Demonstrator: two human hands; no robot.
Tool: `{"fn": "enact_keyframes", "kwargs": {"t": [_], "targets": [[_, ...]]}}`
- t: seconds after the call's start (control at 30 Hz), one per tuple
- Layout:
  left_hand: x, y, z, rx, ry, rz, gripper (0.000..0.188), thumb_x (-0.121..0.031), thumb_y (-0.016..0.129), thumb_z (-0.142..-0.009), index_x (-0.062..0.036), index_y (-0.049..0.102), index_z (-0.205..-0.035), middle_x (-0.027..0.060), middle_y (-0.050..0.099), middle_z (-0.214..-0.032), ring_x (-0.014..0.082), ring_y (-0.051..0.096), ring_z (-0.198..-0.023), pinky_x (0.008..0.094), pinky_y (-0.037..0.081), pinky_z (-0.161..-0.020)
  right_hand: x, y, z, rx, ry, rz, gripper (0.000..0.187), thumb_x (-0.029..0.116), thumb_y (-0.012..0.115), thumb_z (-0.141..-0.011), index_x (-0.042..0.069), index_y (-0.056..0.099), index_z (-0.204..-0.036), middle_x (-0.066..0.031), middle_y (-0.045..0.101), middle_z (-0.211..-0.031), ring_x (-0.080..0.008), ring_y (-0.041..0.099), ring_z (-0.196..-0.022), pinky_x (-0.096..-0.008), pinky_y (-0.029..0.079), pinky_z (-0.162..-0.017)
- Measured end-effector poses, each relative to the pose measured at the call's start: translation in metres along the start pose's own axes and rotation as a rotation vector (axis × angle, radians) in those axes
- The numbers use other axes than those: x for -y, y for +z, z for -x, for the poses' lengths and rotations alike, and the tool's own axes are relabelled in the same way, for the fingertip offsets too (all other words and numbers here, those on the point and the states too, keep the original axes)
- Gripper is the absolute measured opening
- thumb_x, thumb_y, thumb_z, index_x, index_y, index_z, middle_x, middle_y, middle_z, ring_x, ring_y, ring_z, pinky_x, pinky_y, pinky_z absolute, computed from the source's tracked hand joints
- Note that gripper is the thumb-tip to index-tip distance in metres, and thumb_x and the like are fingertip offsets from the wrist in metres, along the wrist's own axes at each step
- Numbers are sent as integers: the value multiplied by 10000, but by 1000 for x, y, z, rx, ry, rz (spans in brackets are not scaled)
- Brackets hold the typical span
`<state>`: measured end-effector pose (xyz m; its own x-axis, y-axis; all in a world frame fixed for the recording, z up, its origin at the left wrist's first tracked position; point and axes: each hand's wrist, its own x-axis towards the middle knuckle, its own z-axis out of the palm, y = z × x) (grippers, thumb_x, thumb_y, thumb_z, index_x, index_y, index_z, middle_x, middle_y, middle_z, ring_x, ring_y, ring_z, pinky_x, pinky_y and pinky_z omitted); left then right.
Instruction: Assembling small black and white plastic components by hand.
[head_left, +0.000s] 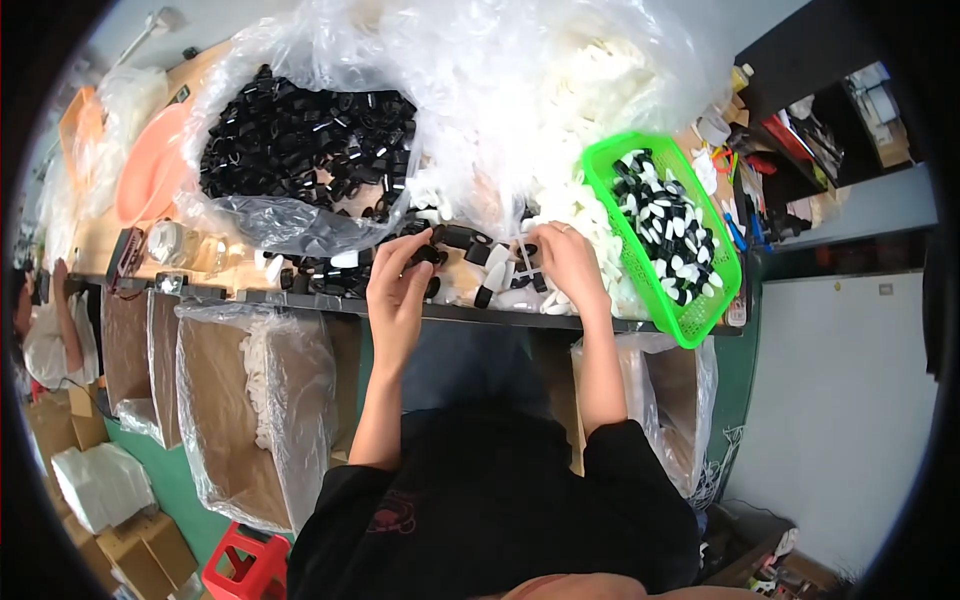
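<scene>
My left hand (398, 290) is closed, thumb and fingers pinching a small black plastic part (426, 256) above the table's front edge. To its right, my right hand (570, 262) has its fingertips drawn together beside a thin whitish strip (522, 255); what lies between them is too small to make out. Between the hands are loose black cylindrical pieces (460, 238) and a white-and-black piece (490, 284). A bright green basket (597, 172) holding mixed black and white pieces stands to the right of my right hand.
At the left rear, a clear plastic bag (300, 228) is full of black parts. White pieces (590, 215) spill from plastic sheeting behind my right hand. Plastic-lined boxes (215, 410) stand below the table edge, with a red stool (243, 562) near them. Another person's arm (68, 320) shows far left.
</scene>
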<state>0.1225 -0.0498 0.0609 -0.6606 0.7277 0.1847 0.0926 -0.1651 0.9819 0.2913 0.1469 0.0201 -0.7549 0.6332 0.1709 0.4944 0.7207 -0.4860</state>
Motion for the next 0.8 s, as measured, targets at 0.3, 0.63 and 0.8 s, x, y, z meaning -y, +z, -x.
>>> {"fn": "enact_keyframes", "kwargs": {"t": [0.3,0.63,0.8], "targets": [[10,10,0,32,-52,98,341,51,515,-964,-5,623,-1283,60,538,-1203,110,539,-1059,252,479,-910,18,11,-29,-131,-151,-149,90,15,583,-878,28,647,-941,-158,657,-877,-356,627,-870,-424,505,-762],[12,11,-3,-9,-209,384,309,-40,536,-995,31,565,-1294,75,642,-1100,181,637,-1051,341,521,-961,15,14,-54,-68,-228,-145,113,-26,582,-837,11,645,-922,-147,673,-903,-344,608,-924,-419,482,-850],[20,6,-2,-24,-210,402,288,-44,521,-1001,13,579,-1278,90,637,-1145,192,645,-1065,336,526,-953,13,-14,-39,-127,-107,-95,150,-46,589,-814,13,645,-940,-133,666,-907,-347,602,-919,-408,483,-871]]}}
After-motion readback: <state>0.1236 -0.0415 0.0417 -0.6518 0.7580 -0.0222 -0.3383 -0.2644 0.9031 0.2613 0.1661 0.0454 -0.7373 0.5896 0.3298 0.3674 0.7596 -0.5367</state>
